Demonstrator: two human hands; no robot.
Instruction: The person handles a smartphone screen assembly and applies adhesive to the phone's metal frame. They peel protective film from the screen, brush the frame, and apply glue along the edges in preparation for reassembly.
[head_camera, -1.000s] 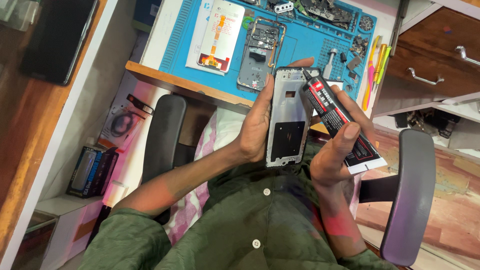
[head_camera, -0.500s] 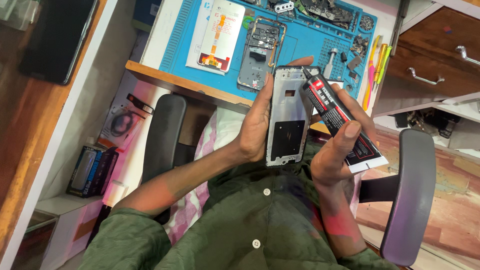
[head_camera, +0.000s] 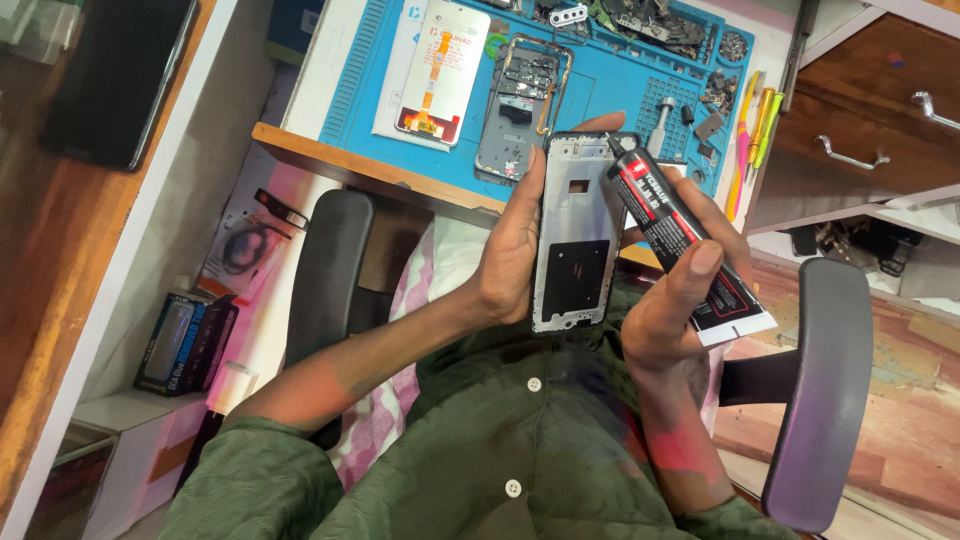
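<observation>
Our left hand (head_camera: 515, 250) grips the silver rectangular phone frame (head_camera: 577, 235) by its edge at the frame's centre, so its face stays free. Our right hand (head_camera: 680, 290) holds the black-and-red glue tube (head_camera: 680, 240), nozzle at the frame's top corner.

One phone frame (head_camera: 575, 235), one glue tube (head_camera: 680, 240), two hands, one blue mat (head_camera: 610, 80), two screwdrivers (head_camera: 765, 125)

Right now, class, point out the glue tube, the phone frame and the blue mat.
glue tube (head_camera: 672, 238): head view, black-and-red body.
phone frame (head_camera: 577, 240): head view, middle plate.
blue mat (head_camera: 610, 85): head view, bare patch.
</observation>
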